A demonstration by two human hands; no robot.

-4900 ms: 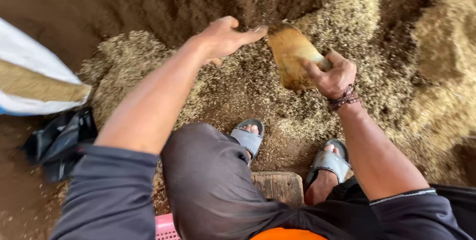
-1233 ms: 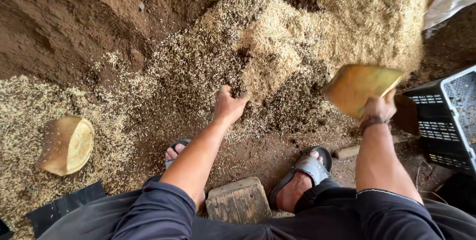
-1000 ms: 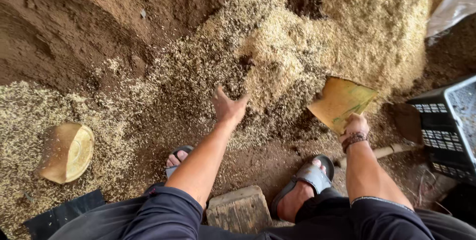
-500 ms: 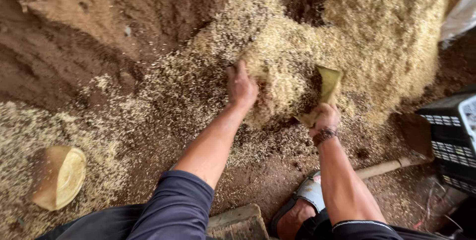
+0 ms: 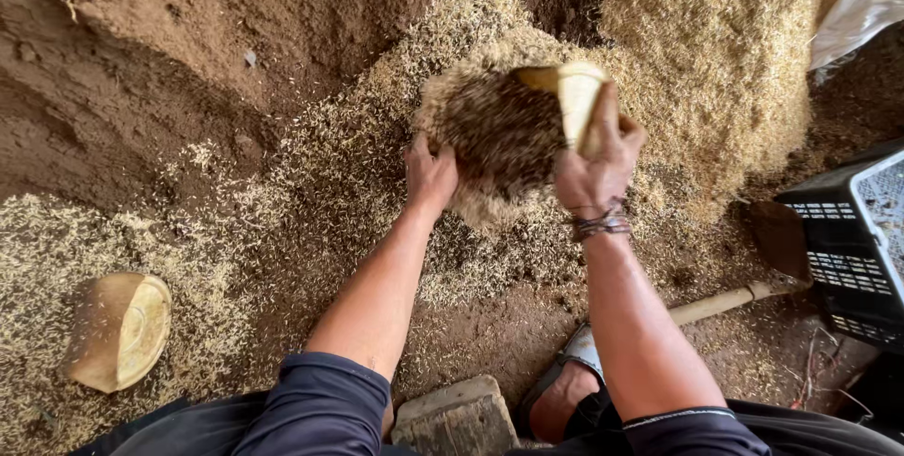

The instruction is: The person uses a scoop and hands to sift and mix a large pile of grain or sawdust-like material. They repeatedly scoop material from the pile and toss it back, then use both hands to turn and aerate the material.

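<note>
While right hand (image 5: 595, 162) grips yellow scoop (image 5: 565, 98) mouth-leftward, left hand (image 5: 429, 174) cupped against husk load (image 5: 499, 131).

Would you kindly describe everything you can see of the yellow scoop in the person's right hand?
The yellow scoop looks like a pale, smooth, curved plastic piece, worn and dusty. The right hand grips it from behind, fingers wrapped over its edge. It is raised above the husk pile, heaped with husk and soil mix, which the left hand touches from the other side.
</note>
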